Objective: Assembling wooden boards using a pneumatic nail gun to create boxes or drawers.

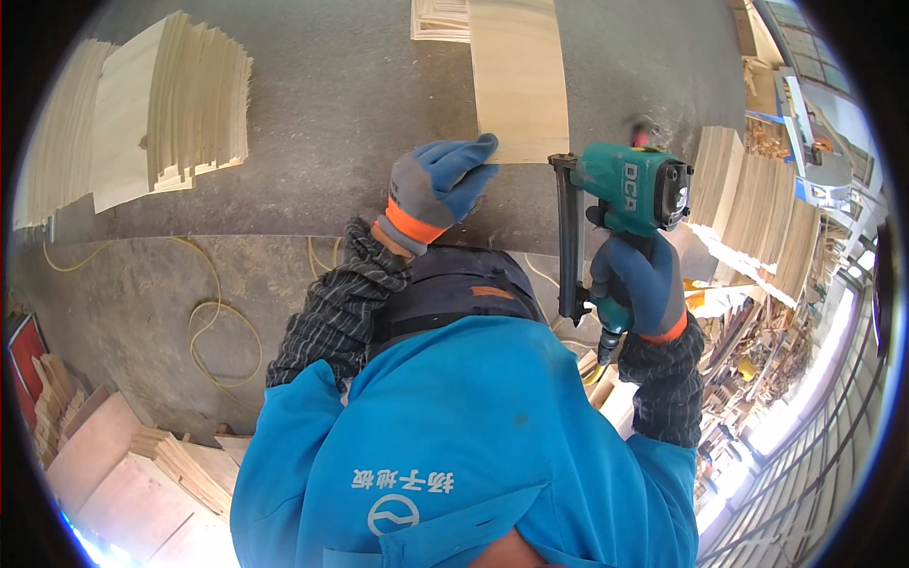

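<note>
My left hand [440, 186], in a blue and grey glove with an orange cuff, is open. Its fingers stretch to the near left corner of a long pale wood sheet [521, 85]; the fingertips overlap the corner, and I cannot tell whether they press on it. My right hand [649, 284], gloved the same way, is wrapped round the handle of a green pneumatic stapler [620, 185]. The stapler's nose and black magazine [571, 241] point left, just off the sheet's near right corner. An air fitting [608, 346] shows below its handle.
Fanned stacks of thin wood sheets lie at the left [199, 104] and right [757, 199] of the grey table [350, 114]. A smaller stack [440, 19] is at the far edge of view. A yellow hose [218, 293] loops over the floor. Scrap wood [757, 350] piles up at right.
</note>
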{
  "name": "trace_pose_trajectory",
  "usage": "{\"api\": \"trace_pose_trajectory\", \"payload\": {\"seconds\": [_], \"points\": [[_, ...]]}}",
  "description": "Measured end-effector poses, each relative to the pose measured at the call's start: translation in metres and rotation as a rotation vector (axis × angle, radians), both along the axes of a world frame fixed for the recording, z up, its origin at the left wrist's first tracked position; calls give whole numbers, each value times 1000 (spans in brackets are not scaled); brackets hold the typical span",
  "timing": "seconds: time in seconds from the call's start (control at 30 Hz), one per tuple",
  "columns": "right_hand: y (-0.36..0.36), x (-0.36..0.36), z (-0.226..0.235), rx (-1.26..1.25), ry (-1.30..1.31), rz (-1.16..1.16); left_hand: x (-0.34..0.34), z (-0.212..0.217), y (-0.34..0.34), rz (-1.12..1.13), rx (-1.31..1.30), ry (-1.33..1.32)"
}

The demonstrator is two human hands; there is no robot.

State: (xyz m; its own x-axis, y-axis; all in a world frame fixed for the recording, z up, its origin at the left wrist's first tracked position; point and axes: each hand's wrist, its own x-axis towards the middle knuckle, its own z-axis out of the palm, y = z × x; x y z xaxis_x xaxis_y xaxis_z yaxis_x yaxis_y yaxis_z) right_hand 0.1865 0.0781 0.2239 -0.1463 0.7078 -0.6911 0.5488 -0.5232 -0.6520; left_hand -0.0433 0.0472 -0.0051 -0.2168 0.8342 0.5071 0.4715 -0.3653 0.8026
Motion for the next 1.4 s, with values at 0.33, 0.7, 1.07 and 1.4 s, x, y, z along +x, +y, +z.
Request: {"api": "trace_pose_trajectory", "payload": {"seconds": [0.33,0.7,1.07,1.4], "points": [[1,9,-13,-4,46,-61,0,-1,-2,25,2,-27],[-2,20,-13,42,125,-125,3,1,-1,6,-59,-34],[-5,132,-174,582,-432,139,4,18,6,72,-256,-446],[-3,160,-277,519,-719,291,4,17,59,-75,-582,-867]]}}
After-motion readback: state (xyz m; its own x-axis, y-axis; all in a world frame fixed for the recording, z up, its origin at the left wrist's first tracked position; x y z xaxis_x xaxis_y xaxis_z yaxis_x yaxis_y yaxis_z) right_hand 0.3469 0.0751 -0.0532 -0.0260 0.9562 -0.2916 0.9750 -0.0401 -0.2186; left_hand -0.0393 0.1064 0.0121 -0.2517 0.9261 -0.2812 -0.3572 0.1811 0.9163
